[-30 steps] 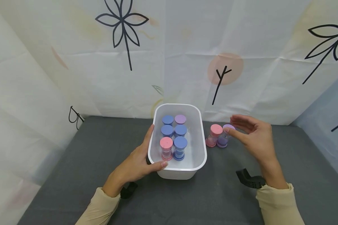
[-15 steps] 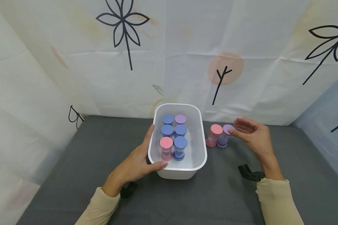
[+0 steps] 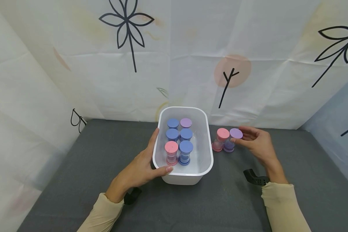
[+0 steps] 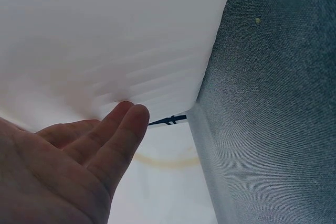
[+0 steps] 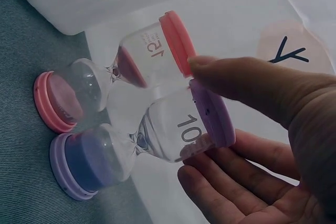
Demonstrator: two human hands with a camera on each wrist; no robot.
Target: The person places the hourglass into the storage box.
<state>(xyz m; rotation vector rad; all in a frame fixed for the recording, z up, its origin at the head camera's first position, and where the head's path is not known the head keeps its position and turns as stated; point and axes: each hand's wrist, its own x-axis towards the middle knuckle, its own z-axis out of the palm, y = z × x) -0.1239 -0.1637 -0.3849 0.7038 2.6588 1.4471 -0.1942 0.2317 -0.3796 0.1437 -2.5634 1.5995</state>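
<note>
My left hand [image 3: 140, 167] holds the near left corner of a white plastic tub [image 3: 207, 145], thumb at the front rim. In the left wrist view, the fingers [image 4: 118, 140] lie along its outer wall. Inside stand several sand timers with blue caps [image 3: 186, 146], one pink-capped timer [image 3: 171, 148] and one purple-capped timer [image 3: 186, 122]. My right hand [image 3: 259, 143] grips the purple cap of another sand timer [image 5: 176, 124], marked 10, thumb on one side and fingers on the other. Touching it is a pink sand timer [image 5: 147, 53] marked 15. Both stand upright on the table.
A dark grey cloth covers the table [image 3: 220, 199]. White fabric with printed flowers [image 3: 126, 21] hangs right behind the table and along its sides. The tub stands just left of the two loose timers.
My right hand first drew back slightly from the purple timer, then moved in, its thumb now across the cap's near side. The left hand and tub stay put.
</note>
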